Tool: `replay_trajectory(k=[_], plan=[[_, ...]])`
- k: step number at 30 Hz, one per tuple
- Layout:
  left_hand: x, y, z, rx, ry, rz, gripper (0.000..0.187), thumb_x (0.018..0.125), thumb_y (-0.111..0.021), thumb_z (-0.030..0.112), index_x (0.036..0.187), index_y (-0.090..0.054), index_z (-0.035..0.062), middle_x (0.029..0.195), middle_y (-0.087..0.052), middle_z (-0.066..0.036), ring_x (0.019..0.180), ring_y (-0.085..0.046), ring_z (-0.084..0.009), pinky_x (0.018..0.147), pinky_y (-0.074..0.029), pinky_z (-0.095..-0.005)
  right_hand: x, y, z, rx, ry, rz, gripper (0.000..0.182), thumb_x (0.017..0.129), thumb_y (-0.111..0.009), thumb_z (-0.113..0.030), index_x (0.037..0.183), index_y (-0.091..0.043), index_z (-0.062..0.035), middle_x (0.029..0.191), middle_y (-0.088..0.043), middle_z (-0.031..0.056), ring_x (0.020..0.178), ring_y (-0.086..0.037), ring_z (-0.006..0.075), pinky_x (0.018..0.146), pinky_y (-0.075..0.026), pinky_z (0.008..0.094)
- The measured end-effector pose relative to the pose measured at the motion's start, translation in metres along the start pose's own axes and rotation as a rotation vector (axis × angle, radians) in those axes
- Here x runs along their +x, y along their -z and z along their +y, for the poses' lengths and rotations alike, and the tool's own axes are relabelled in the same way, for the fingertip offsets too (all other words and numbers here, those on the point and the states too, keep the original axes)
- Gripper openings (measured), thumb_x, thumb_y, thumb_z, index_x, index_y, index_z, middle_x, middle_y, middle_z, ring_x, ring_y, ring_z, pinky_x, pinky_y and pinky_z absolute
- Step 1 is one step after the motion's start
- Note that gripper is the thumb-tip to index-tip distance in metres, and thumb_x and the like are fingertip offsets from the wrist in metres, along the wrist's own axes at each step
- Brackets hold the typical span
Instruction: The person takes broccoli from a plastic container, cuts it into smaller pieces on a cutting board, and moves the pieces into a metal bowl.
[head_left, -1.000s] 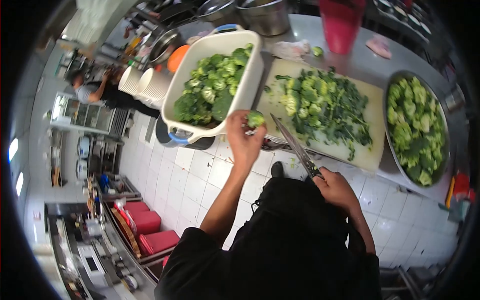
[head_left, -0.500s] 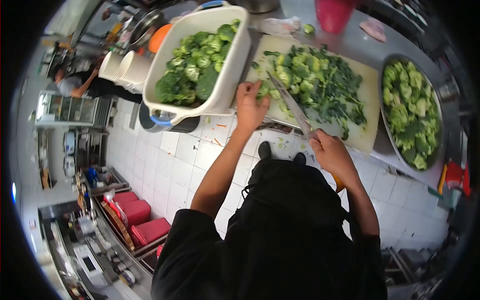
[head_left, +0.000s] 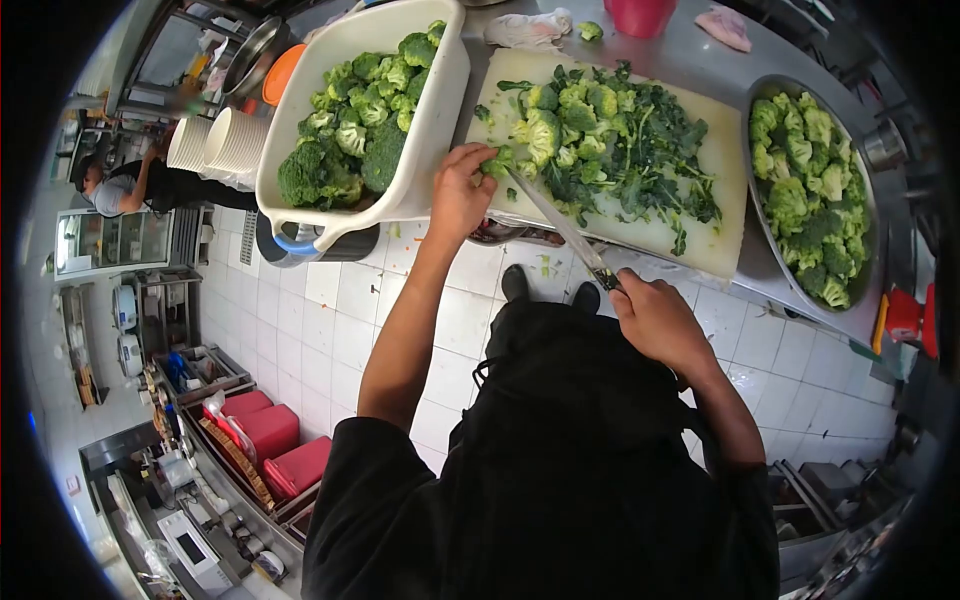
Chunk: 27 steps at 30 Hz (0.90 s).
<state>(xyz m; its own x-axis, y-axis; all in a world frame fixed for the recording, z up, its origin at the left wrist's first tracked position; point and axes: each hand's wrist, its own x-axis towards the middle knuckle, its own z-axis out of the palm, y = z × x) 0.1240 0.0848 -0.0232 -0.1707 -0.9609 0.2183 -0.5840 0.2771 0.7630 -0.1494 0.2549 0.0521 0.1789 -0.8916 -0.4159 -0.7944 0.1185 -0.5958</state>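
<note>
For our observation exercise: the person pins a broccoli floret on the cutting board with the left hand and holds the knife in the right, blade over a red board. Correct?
Not quite: the head view shows a white cutting board, not red. The left hand does pin a broccoli floret, and the right hand holds the knife.

Beside the matt white plastic cutting board, the tub on its left looks like glossy white plastic (smooth-walled), the knife across its near edge shows bright polished metal, and the bowl on its right is dull steel.
</note>
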Motion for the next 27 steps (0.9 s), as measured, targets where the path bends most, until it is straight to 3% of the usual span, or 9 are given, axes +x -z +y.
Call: replay_trajectory(k=[9, 15, 21, 26, 27], plan=[[0.002, 0.003, -0.005, 0.031, -0.108, -0.083, 0.036, 0.074, -0.068, -0.005, 0.109, -0.075, 0.0022, 0.121, -0.068, -0.015, 0.113, -0.063, -0.0348, 0.099, -0.053, -0.0409, 0.005, -0.009, -0.009, -0.166, -0.011, 0.027, 0.019, 0.098, -0.052, -0.016, 0.108, -0.058, -0.0006, 0.081, -0.069, 0.0273, 0.083, -0.068, 0.0475, 0.080, -0.054, 0.0555], [0.007, 0.005, -0.007, 0.068, -0.144, -0.114, 0.036, 0.074, -0.069, -0.005, 0.109, -0.076, 0.0022, 0.121, -0.069, -0.015, 0.114, -0.063, -0.0353, 0.099, -0.053, -0.0415, 0.012, 0.002, -0.028, -0.210, -0.049, -0.070, 0.029, 0.088, -0.050, -0.003, 0.115, -0.056, 0.0059, 0.089, -0.069, 0.0298, 0.090, -0.069, 0.0481, 0.084, -0.054, 0.0550], [0.009, 0.009, -0.008, 0.160, -0.202, -0.123, 0.037, 0.075, -0.072, -0.003, 0.112, -0.075, 0.0044, 0.125, -0.069, -0.015, 0.113, -0.067, -0.0331, 0.096, -0.056, -0.0387, 0.035, -0.003, -0.022, -0.246, -0.023, -0.063, 0.032, 0.087, -0.051, -0.004, 0.117, -0.056, 0.0057, 0.090, -0.069, 0.0310, 0.091, -0.069, 0.0490, 0.087, -0.053, 0.0561], [0.001, -0.004, 0.001, 0.023, -0.163, 0.065, 0.033, 0.071, -0.071, -0.005, 0.103, -0.071, 0.0012, 0.108, -0.064, -0.015, 0.103, -0.065, -0.0346, 0.088, -0.055, -0.0407, 0.011, 0.011, -0.014, -0.232, -0.032, -0.066, 0.023, 0.096, -0.053, -0.018, 0.110, -0.058, -0.0002, 0.086, -0.067, 0.0317, 0.088, -0.066, 0.0514, 0.082, -0.051, 0.0591], [0.001, -0.001, 0.006, 0.067, -0.268, 0.125, 0.032, 0.071, -0.070, -0.006, 0.102, -0.072, 0.0017, 0.109, -0.064, -0.015, 0.102, -0.065, -0.0334, 0.085, -0.055, -0.0399, 0.003, 0.014, -0.013, -0.196, -0.049, -0.074, 0.023, 0.098, -0.053, -0.021, 0.108, -0.057, -0.0011, 0.084, -0.067, 0.0314, 0.087, -0.065, 0.0520, 0.081, -0.050, 0.0596]])
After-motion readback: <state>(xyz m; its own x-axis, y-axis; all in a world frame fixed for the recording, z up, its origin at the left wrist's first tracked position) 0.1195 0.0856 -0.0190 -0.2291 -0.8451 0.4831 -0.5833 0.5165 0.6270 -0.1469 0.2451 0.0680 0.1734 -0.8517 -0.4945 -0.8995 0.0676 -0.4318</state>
